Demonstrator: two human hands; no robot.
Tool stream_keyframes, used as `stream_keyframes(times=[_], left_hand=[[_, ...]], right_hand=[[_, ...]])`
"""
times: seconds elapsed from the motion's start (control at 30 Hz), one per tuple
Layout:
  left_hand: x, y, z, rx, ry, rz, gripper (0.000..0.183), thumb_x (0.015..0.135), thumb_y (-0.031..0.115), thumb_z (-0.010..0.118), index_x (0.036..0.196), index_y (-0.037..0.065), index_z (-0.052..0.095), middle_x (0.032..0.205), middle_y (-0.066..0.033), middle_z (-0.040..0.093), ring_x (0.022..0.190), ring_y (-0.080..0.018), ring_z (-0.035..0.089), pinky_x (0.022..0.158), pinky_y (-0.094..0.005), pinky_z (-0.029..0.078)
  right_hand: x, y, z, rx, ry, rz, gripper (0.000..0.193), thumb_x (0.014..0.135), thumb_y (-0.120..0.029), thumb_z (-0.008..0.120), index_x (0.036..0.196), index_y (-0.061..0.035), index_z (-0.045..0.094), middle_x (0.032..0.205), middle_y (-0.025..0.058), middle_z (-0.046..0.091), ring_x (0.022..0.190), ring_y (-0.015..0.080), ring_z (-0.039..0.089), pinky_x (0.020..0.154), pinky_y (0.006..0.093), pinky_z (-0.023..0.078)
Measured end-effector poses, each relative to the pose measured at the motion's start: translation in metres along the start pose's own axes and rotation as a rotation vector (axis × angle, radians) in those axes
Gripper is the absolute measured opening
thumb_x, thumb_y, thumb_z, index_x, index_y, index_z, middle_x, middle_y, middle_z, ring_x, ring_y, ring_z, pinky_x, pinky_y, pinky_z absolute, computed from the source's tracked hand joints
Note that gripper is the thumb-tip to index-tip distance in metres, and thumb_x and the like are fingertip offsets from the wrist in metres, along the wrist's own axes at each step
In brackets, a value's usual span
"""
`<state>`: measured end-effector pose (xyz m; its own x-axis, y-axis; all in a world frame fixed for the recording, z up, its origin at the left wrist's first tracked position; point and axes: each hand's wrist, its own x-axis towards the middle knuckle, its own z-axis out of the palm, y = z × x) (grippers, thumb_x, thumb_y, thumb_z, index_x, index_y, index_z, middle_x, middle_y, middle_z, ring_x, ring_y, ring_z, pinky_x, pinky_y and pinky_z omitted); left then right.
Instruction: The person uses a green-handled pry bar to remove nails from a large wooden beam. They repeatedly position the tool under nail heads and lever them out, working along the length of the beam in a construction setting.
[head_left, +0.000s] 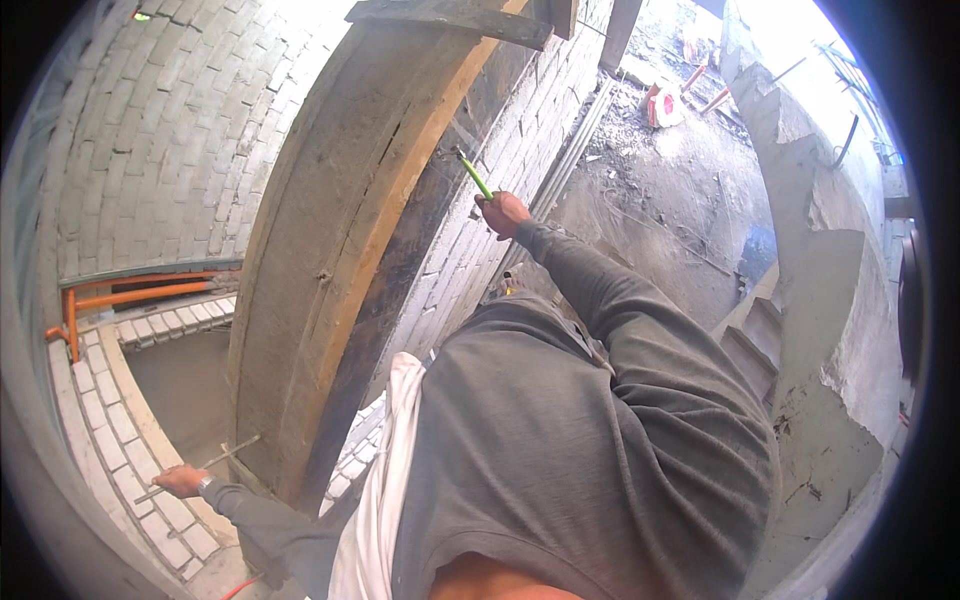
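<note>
I lean over a tall curved wooden form board (320, 250) that stands against a pale brick wall (480, 230). My right hand (502, 214) reaches out along the far side of the board and grips a green-handled tool (474, 176); its metal head touches the dark board face near the top. My left hand (183, 481) is low on the near side of the board, closed on a thin metal rod (225, 452) that points at the board's foot. Both arms are in grey sleeves.
A curved brick ledge (110, 430) runs below my left hand, with orange metal pipes (135, 296) behind it. Long pipes (572, 155) lie along the wall's foot on rubble-strewn ground. Concrete steps (762, 335) rise at the right. A red-and-white object (662, 105) lies far off.
</note>
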<state>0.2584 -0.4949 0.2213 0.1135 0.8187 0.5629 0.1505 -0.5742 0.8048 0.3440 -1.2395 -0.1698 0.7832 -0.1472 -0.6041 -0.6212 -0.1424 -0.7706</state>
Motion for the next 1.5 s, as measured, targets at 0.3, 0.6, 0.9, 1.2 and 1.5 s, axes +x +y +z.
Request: stream_keyframes(times=[0.3, 0.6, 0.9, 1.2, 1.5], left_hand=[[-0.008, 0.005, -0.006, -0.095, -0.055, -0.002, 0.040, 0.104, 0.041, 0.048, 0.085, 0.007, 0.058, 0.072, -0.0006, 0.053, 0.057, -0.0146, 0.054, 0.045, -0.0313, 0.044], [0.030, -0.026, -0.009, 0.157, -0.077, 0.167, 0.028, 0.105, 0.025, 0.041, 0.094, 0.003, 0.053, 0.071, -0.0084, 0.059, 0.054, -0.0206, 0.061, 0.047, -0.0374, 0.053], [-0.018, 0.016, -0.005, -0.066, -0.050, 0.057, 0.040, 0.107, 0.032, 0.039, 0.079, 0.006, 0.051, 0.062, -0.0041, 0.051, 0.046, -0.0170, 0.051, 0.040, -0.0355, 0.045], [-0.025, 0.023, -0.007, -0.175, -0.073, -0.073, 0.043, 0.104, 0.044, 0.049, 0.083, 0.007, 0.054, 0.074, -0.0028, 0.051, 0.059, -0.0170, 0.051, 0.052, -0.0346, 0.047], [-0.034, 0.028, -0.009, -0.184, -0.116, -0.012, 0.041, 0.104, 0.042, 0.049, 0.076, 0.013, 0.046, 0.067, 0.0003, 0.046, 0.053, -0.0144, 0.044, 0.048, -0.0331, 0.039]], right_hand=[[-0.009, -0.034, 0.002, -0.340, 0.213, -0.119, 0.040, 0.101, -0.043, 0.051, 0.110, -0.0058, 0.063, 0.100, 0.0207, 0.071, 0.098, 0.0401, 0.069, 0.085, 0.0494, 0.052], [-0.023, -0.042, 0.003, -0.445, 0.264, -0.165, 0.036, 0.100, -0.040, 0.054, 0.109, -0.0053, 0.060, 0.099, 0.0209, 0.071, 0.098, 0.0390, 0.069, 0.086, 0.0500, 0.051], [-0.027, -0.055, 0.017, -0.386, 0.244, -0.093, 0.037, 0.099, -0.034, 0.055, 0.112, -0.0009, 0.061, 0.100, 0.0222, 0.071, 0.100, 0.0403, 0.069, 0.088, 0.0501, 0.051], [-0.029, -0.060, 0.023, -0.358, 0.278, -0.076, 0.035, 0.097, -0.032, 0.057, 0.111, 0.0003, 0.062, 0.102, 0.0246, 0.071, 0.099, 0.0411, 0.069, 0.087, 0.0505, 0.052], [-0.005, -0.040, 0.021, -0.381, 0.260, -0.207, 0.034, 0.098, -0.031, 0.055, 0.102, 0.0016, 0.064, 0.094, 0.0257, 0.071, 0.084, 0.0398, 0.071, 0.075, 0.0473, 0.056]])
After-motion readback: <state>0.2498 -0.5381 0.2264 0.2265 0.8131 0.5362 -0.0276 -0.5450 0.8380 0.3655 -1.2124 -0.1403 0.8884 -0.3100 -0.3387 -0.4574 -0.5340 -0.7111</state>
